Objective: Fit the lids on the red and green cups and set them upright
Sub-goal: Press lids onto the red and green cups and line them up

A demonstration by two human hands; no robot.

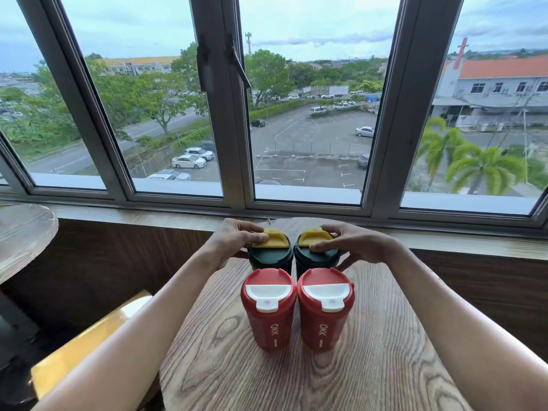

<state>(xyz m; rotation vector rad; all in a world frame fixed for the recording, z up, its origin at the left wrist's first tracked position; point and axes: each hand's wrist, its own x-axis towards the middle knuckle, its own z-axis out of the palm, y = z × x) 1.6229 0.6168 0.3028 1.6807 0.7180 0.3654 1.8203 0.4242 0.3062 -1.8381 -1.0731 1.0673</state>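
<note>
Two red cups stand upright side by side on the round wooden table [370, 366], the left red cup [268, 321] and the right red cup [324, 321], each with a red lid and white flap fitted. Behind them stand two dark green cups with yellow flaps, the left green cup [268, 258] and the right green cup [318, 256], lids on. My left hand [234, 243] wraps the left green cup with the thumb on its yellow flap. My right hand [355, 243] grips the right green cup the same way.
The table's far edge meets a wooden window ledge [444, 238] under a large window. Another round table [23, 232] is at the left. A yellow chair seat [83, 351] sits below the table's left side.
</note>
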